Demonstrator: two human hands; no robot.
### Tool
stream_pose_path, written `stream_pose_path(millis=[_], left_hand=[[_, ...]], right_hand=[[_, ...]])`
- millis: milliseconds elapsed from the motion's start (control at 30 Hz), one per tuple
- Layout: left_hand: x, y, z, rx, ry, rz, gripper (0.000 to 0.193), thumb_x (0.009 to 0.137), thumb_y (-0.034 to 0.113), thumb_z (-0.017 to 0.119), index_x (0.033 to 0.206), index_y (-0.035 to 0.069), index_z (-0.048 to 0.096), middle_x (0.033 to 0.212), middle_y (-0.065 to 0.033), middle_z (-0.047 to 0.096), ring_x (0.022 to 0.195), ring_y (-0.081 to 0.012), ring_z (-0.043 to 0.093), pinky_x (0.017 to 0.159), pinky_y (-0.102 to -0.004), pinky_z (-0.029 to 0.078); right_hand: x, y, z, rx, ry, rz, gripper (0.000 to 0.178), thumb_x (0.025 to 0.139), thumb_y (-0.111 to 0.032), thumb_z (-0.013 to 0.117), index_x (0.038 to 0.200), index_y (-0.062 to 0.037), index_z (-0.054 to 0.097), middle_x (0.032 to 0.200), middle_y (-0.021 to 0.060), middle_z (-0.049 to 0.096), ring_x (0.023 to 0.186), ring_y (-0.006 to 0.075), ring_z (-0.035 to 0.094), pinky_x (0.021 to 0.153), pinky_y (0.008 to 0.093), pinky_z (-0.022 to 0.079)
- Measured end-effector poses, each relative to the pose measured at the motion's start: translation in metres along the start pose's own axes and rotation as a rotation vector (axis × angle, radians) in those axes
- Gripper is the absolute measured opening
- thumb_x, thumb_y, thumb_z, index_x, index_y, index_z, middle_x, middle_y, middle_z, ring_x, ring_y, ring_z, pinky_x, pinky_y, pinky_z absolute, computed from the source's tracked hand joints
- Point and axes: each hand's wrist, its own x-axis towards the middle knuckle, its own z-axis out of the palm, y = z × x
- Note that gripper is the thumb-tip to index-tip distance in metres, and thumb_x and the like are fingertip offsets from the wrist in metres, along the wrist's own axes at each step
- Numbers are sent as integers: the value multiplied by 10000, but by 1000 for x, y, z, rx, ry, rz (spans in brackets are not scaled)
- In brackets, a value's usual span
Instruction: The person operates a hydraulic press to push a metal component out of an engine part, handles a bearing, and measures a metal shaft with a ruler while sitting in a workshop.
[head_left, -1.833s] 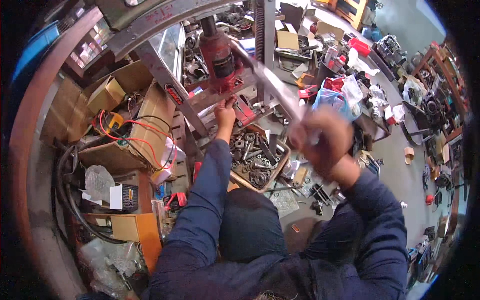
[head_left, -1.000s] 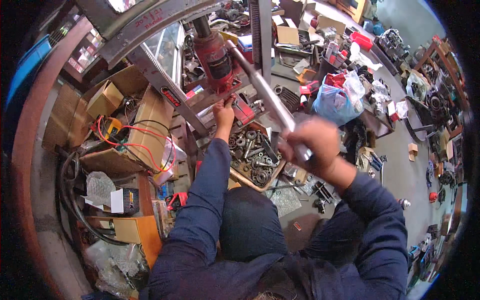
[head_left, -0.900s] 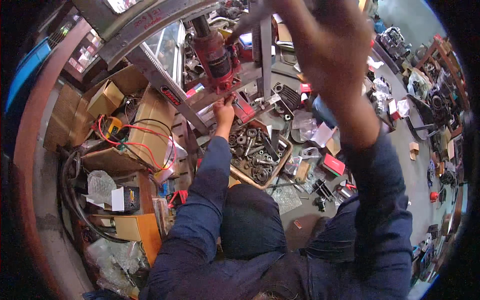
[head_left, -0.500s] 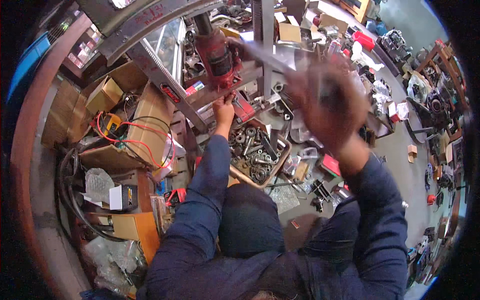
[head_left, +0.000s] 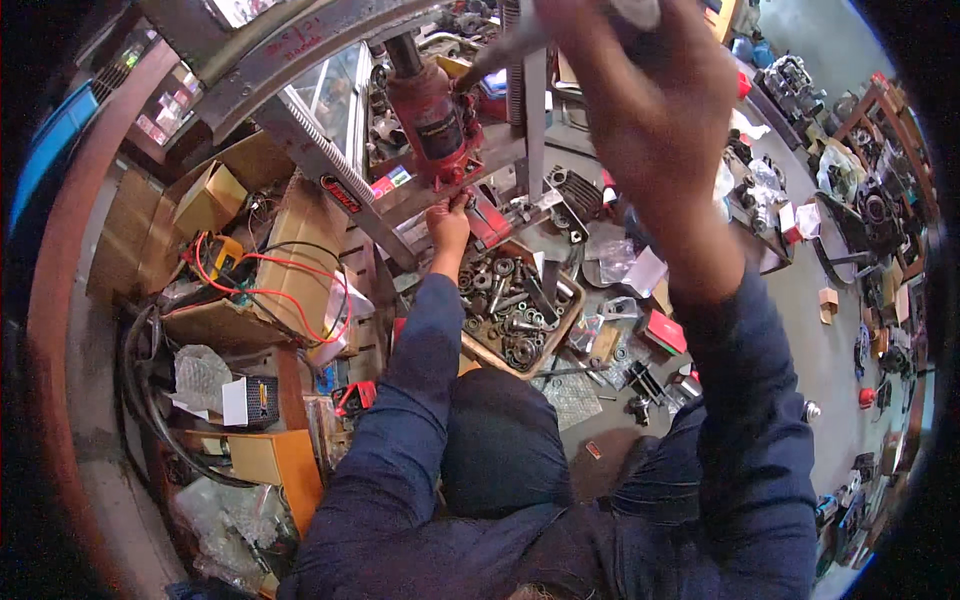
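Red bottle jack stands upright inside the steel frame, ram up, probably so the frame takes its thrust. Right hand, blurred, looks wrapped round the grey lever near its far end, likely for leverage. Left hand at the jack's foot beside the red block, fingertips together, maybe steadying; can't tell what they pinch

Red bottle jack upright, grey lever angled

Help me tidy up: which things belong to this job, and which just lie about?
In use: red bottle jack, left hand near its base; pump lever in right hand; steel frame.
Apparently lying about: tray of metal parts, yellow multimeter, red carton.
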Motion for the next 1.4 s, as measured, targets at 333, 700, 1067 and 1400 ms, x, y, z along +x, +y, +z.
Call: stream_pose_path(millis=[333,700,1067,1400], left_hand=[[8,-7,10,-123,21,52,153,923,164,687,1014,60,752,897,-148,751,794,-282,707,750,-381,510],[9,12,14,-200,9,113,98,921,129,697,980,69,747,895,-61,758,859,-179,708,787,-340,534],[2,9,10,-157,-56,-16,142,876,98,711,1013,65,732,973,-128,754,899,-285,717,792,-402,522],[5,-15,1,-183,50,81,95,892,93,691,978,77,727,888,-102,747,834,-284,702,779,-411,514]], right_hand=[[-174,-5,-46,-125,-393,-80,332,728,-225,854,1010,-137,702,630,31,521,503,221,539,462,345,401],[-210,-9,-49,-68,-550,40,401,615,-193,876,966,-130,693,642,25,535,536,249,536,502,351,433],[-158,3,-53,-125,-305,-51,253,715,-146,822,934,-135,696,665,54,582,537,202,574,497,338,439],[-4,-19,-2,-38,-53,6,158,904,-74,742,1016,18,679,893,90,686,773,120,643,718,258,511]])
